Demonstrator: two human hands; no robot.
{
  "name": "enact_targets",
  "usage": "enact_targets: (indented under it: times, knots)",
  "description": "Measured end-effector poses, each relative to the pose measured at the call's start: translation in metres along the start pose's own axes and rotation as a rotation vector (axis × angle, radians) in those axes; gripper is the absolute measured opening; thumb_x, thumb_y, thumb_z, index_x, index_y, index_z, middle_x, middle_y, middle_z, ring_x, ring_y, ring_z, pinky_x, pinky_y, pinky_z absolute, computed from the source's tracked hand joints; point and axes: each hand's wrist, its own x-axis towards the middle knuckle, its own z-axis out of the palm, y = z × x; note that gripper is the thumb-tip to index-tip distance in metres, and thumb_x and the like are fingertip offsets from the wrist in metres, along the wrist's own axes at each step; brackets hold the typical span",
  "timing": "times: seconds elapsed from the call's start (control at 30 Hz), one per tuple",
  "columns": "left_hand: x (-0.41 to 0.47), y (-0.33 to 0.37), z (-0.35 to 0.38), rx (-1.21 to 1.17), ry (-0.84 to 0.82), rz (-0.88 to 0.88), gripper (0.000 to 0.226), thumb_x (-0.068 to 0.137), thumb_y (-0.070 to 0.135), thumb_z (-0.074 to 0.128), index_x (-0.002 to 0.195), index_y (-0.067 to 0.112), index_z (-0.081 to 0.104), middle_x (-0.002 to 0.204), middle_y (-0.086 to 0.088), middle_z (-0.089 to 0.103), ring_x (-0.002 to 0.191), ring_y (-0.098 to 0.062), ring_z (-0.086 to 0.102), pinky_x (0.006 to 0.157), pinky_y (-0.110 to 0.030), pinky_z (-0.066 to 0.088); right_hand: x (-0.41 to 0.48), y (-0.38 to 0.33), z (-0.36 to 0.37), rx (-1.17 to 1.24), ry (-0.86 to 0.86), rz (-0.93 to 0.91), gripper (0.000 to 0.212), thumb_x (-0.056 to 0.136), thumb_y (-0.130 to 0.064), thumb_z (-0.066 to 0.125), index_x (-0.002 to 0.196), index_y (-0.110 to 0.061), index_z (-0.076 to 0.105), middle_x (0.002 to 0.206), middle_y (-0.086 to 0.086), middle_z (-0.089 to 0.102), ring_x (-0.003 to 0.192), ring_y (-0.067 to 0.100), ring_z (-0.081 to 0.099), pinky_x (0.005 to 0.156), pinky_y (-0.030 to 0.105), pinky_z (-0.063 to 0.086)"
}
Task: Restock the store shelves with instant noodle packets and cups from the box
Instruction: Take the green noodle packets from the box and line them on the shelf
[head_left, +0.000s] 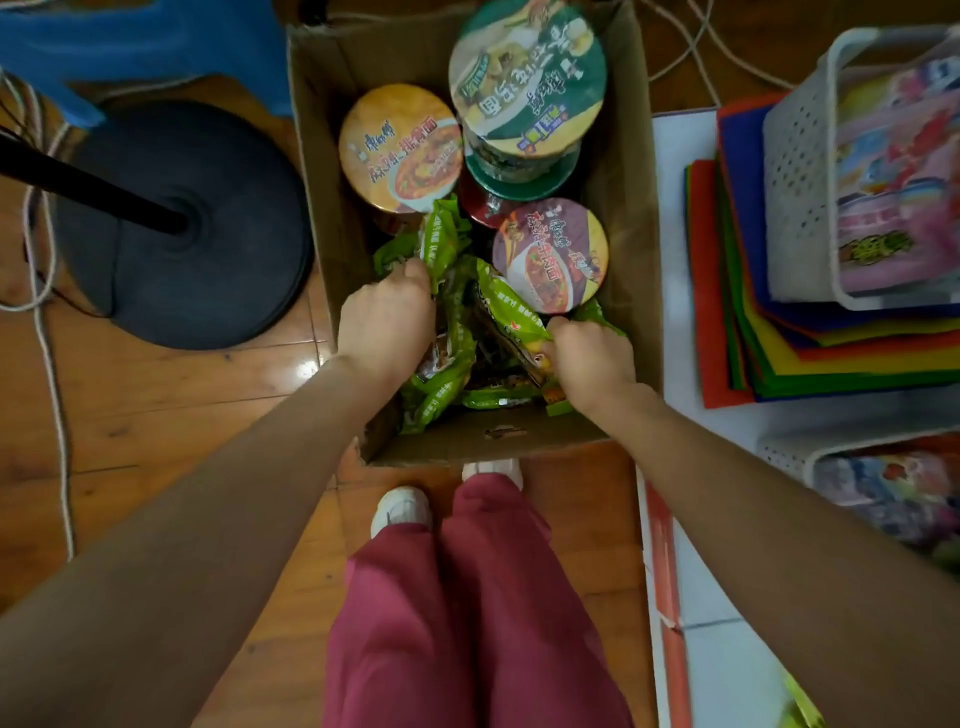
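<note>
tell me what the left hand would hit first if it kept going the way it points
The left hand points up the box; past the green packets it grips, it would likely meet the orange-lidded cup, though depth is unclear.
</note>
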Motion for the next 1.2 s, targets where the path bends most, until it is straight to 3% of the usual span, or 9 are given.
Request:
enact_targets:
  times: [0.1, 0.23, 0.43, 0.63, 0.73, 0.87, 0.93, 1.03, 1.2]
  knots:
    - [-0.02, 0.004, -0.04, -0.068, 0.075, 0.004, 0.012, 0.087, -0.002, 0.049, 0.099, -0.003, 0.053, 0.087, -0.022, 0.063, 0.076, -0.043, 0.063, 0.054, -0.037, 0.033, -0.026, -0.006, -0.032, -0.004, 0.0, -0.016, 0.017, 0.091, -0.004, 0.05, 0.107, -0.004, 0.053, 0.105, 0.017, 0.065, 0.098, 0.036, 0.061, 0.064, 0.032, 0.033]
    - [-0.049, 0.012, -0.104, -0.087, 0.199, 0.037, 0.025, 0.057, -0.011, 0.074, 0.072, -0.001, 0.056, 0.052, -0.017, 0.057, 0.037, -0.036, 0.054, 0.041, -0.023, 0.027, -0.067, -0.009, -0.084, -0.014, 0.031, -0.045, 0.017, 0.093, -0.006, 0.047, 0.109, -0.004, 0.053, 0.104, 0.018, 0.066, 0.096, 0.037, 0.062, 0.063, 0.032, 0.034]
    - [-0.088, 0.023, -0.211, -0.076, 0.298, 0.045, 0.026, 0.057, -0.005, 0.079, 0.069, 0.003, 0.058, 0.049, -0.012, 0.056, 0.033, -0.033, 0.052, 0.031, -0.024, 0.034, -0.13, -0.015, -0.174, -0.026, 0.095, -0.051, 0.019, 0.093, -0.008, 0.044, 0.11, -0.005, 0.052, 0.103, 0.017, 0.066, 0.096, 0.037, 0.063, 0.066, 0.035, 0.041]
    - [-0.112, 0.032, -0.324, -0.191, 0.454, 0.077, 0.016, 0.067, -0.005, 0.07, 0.073, -0.001, 0.057, 0.054, -0.018, 0.057, 0.04, -0.038, 0.055, 0.036, -0.03, 0.039, -0.193, -0.028, -0.266, -0.058, 0.166, -0.058, 0.027, 0.095, -0.013, 0.044, 0.121, -0.013, 0.05, 0.104, 0.013, 0.066, 0.099, 0.034, 0.062, 0.069, 0.037, 0.045]
    - [-0.126, 0.035, -0.383, -0.228, 0.528, 0.128, 0.007, 0.078, 0.002, 0.063, 0.083, -0.002, 0.059, 0.063, -0.02, 0.061, 0.054, -0.041, 0.06, 0.044, -0.035, 0.041, -0.228, -0.036, -0.314, -0.048, 0.217, -0.05, 0.02, 0.094, -0.017, 0.045, 0.111, -0.013, 0.054, 0.103, 0.014, 0.066, 0.098, 0.034, 0.062, 0.065, 0.034, 0.04]
    - [-0.147, 0.042, -0.463, -0.362, 0.596, 0.193, 0.021, 0.092, 0.018, 0.05, 0.104, 0.002, 0.058, 0.085, -0.02, 0.065, 0.08, -0.041, 0.06, 0.063, -0.045, 0.045, -0.281, -0.044, -0.382, 0.064, 0.291, -0.074, 0.014, 0.095, -0.019, 0.044, 0.096, -0.011, 0.056, 0.1, 0.016, 0.065, 0.097, 0.035, 0.06, 0.065, 0.034, 0.039]
    - [-0.156, 0.05, -0.501, -0.417, 0.635, 0.207, 0.026, 0.094, 0.022, 0.049, 0.111, 0.006, 0.059, 0.092, -0.018, 0.067, 0.087, -0.039, 0.061, 0.069, -0.044, 0.045, -0.31, -0.045, -0.413, 0.101, 0.359, -0.074, 0.017, 0.095, -0.021, 0.044, 0.099, -0.013, 0.058, 0.103, 0.013, 0.066, 0.099, 0.032, 0.06, 0.07, 0.035, 0.042]
    - [-0.168, 0.063, -0.553, -0.53, 0.687, 0.251, 0.027, 0.093, 0.024, 0.051, 0.113, 0.009, 0.06, 0.092, -0.015, 0.069, 0.085, -0.038, 0.062, 0.069, -0.041, 0.047, -0.352, -0.044, -0.454, 0.192, 0.456, -0.049, 0.02, 0.093, -0.023, 0.048, 0.106, -0.014, 0.062, 0.102, 0.01, 0.067, 0.097, 0.03, 0.06, 0.076, 0.037, 0.046]
    - [-0.196, 0.09, -0.621, -0.744, 0.742, 0.401, 0.021, 0.092, 0.019, 0.054, 0.108, 0.007, 0.06, 0.089, -0.009, 0.066, 0.082, -0.029, 0.06, 0.07, -0.037, 0.048, -0.426, -0.039, -0.504, 0.245, 0.631, -0.049, 0.016, 0.092, -0.019, 0.052, 0.098, -0.011, 0.064, 0.093, -0.002, 0.066, 0.087, 0.025, 0.062, 0.071, 0.035, 0.046]
